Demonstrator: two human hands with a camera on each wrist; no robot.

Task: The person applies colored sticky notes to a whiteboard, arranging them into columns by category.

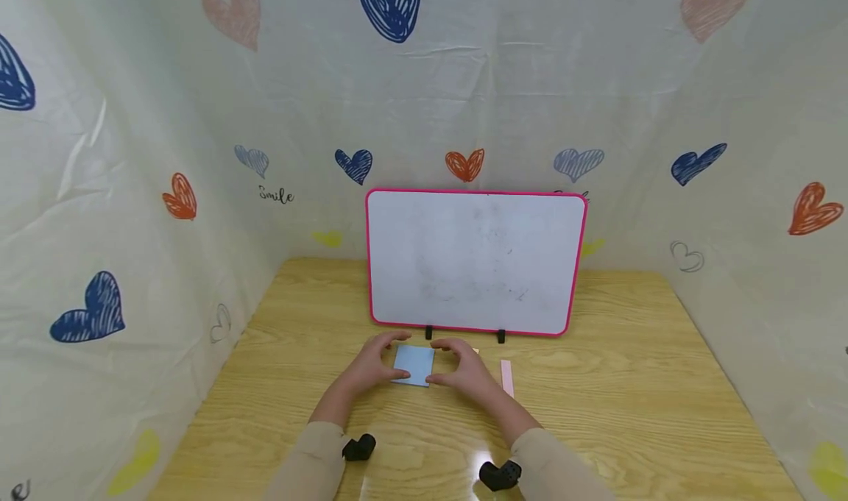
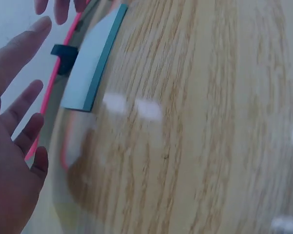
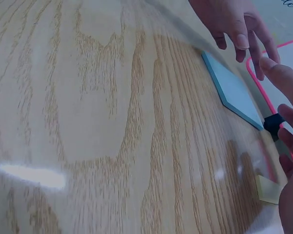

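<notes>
A light blue square pad of sticky notes (image 1: pixel 414 365) lies flat on the table, its thick teal edge showing in both wrist views. On its left side is my left hand (image 1: pixel 372 363), thumb and fingers spread apart and curved. My right hand (image 1: pixel 464 369) mirrors it on the right side. In the right wrist view, the fingers of both hands hover above the pad (image 3: pixel 234 91) with no grip on it. The left wrist view also has the left hand (image 2: pixel 14 170) apart from the pad (image 2: pixel 90 63).
Behind the pad stands a whiteboard (image 1: pixel 473 262) with a pink frame and black feet (image 1: pixel 501 336). A pink strip (image 1: pixel 507 377) lies right of the right hand. A small pale yellow pad (image 3: pixel 267 189), mostly hidden in the head view, lies nearby. A heart-printed curtain (image 1: pixel 523 104) surrounds the wooden table (image 1: pixel 629 383).
</notes>
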